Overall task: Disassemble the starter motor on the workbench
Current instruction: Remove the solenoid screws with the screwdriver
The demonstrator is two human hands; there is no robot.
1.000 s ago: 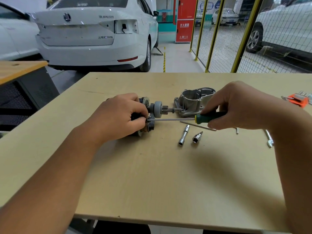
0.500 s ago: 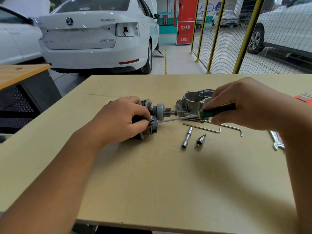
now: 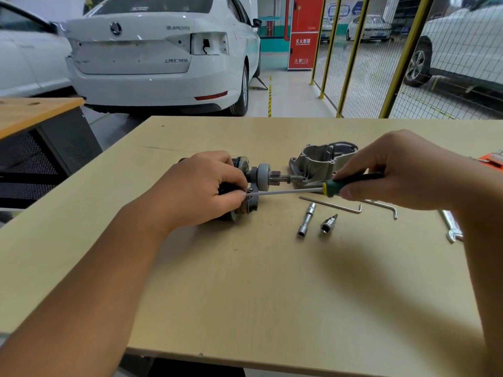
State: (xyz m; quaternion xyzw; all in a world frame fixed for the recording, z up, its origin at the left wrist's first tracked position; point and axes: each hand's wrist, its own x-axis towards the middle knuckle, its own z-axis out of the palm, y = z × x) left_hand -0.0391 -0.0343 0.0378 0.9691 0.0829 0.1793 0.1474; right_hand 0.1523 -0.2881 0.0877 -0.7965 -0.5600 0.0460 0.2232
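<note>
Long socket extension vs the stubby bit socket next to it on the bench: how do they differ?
The extension is long and slim; the bit socket is short and squat. The extension is a plain tube with a collar at its far end; the bit socket tapers to a bit tip. Both are bright metal, lying loose, side by side, apart, untouched by either hand.

Near workbench [image 3: 245, 295] lies bare; hex keys [image 3: 332, 204], sockets [image 3: 306, 223] and housing [image 3: 318, 159] crowd the right.

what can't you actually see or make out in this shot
Head view only:
- Screwdriver tip: hidden where it meets the starter motor, behind the left hand.
- Motor body: mostly covered by that hand.
- Screwdriver handle end: inside the right hand.
- Orange tool: cut off by the right edge.
- Wrench: partly behind the right forearm.
</note>
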